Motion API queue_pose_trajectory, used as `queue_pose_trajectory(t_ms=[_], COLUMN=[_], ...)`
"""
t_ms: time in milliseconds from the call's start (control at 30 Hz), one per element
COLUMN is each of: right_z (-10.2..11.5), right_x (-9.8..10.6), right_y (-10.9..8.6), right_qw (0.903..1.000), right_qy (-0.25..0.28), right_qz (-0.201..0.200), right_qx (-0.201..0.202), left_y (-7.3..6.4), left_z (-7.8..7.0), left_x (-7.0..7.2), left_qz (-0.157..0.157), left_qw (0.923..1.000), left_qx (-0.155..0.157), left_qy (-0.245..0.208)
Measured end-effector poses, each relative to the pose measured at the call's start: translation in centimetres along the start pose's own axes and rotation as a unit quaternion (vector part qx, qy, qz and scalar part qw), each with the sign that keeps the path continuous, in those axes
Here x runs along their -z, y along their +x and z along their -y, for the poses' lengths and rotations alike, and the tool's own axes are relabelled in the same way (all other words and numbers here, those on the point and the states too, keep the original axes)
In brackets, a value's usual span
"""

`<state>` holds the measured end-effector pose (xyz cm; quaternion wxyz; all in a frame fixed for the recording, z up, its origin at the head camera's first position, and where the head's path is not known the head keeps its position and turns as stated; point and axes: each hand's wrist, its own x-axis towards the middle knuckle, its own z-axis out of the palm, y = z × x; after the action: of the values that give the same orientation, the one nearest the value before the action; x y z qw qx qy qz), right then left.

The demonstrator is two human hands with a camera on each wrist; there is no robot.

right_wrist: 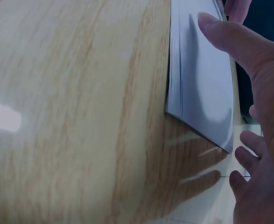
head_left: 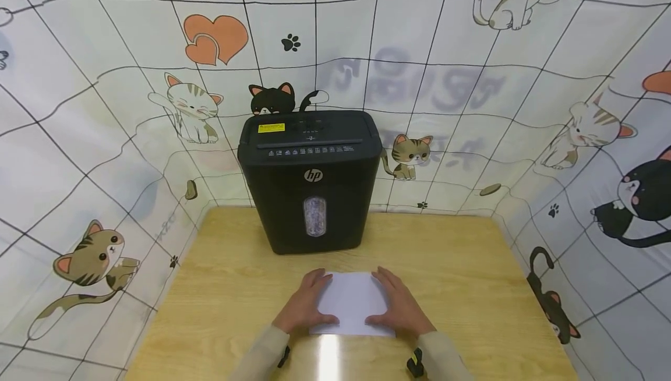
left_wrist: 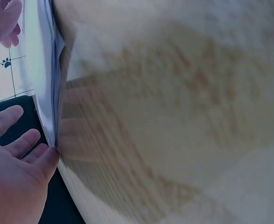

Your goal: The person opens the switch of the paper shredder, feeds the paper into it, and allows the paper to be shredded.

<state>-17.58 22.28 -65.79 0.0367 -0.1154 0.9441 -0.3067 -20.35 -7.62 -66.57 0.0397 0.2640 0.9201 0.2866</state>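
Observation:
White paper (head_left: 352, 304), with more than one layer showing along its edge, lies flat on the wooden table in front of a black HP paper shredder (head_left: 335, 206). At the paper's left side is my left hand (head_left: 304, 306), fingers spread and nearly straight, thumb over the near corner. My right hand (head_left: 401, 305) mirrors it on the right side. In the left wrist view, the little finger (left_wrist: 48, 161) meets the paper's edge (left_wrist: 47, 74). The right wrist view has the thumb (right_wrist: 221, 35) over the layered sheets (right_wrist: 204, 88), the other fingers beyond the end.
The shredder stands upright near the back of the wooden table (head_left: 461, 276), with a small window (head_left: 315, 217) on its front. A white curtain (head_left: 335, 31) printed with cats and grid lines surrounds the table at the back and both sides.

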Motion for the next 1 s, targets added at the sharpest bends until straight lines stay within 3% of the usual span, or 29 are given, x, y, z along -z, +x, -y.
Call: queue_pose_trajectory(t_ms=[300,600,800,1000], right_z=[0.1,0.1,0.3,0.6], right_x=[-0.1,-0.8,-1.0,-0.8], right_y=[0.9,0.3,-0.6,0.1], right_qw=[0.9994,0.9994,0.9992,0.9997], right_qy=[-0.025,-0.021,-0.002,0.006], right_qz=[0.012,0.025,0.019,0.007], right_qx=[0.02,-0.01,-0.036,-0.023], left_y=[0.2,-0.5,-0.8,-0.2], left_z=[-0.2,-0.5,-0.7,-0.5], left_x=[0.2,-0.1,-0.5,-0.2], left_qz=[0.02,0.02,0.033,0.033], left_qw=[0.9991,0.999,0.999,0.9988], left_qx=[-0.011,-0.014,-0.002,0.014], left_qy=[0.037,0.038,0.031,0.034])
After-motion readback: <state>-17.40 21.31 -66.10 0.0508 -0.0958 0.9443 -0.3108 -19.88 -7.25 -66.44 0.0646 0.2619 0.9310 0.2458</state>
